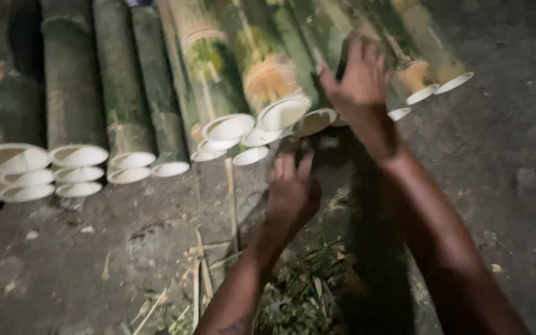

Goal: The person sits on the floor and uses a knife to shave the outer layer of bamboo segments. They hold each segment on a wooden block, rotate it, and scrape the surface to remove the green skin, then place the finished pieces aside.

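Currently stacking: right hand (358,77), fingers curled over a dark bamboo pole (367,205) at upper centre of frame; left hand (291,189) spread open beneath it (blurred). Next likely needs seating it among cut bamboo sections (231,87).

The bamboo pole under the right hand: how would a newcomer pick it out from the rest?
Cut green bamboo poles lie side by side on dark ground, pale ends toward the camera. Go to the right-hand cluster, where the right hand lies on one pole. Its oval cut end sits just left of that wrist, above the left hand.
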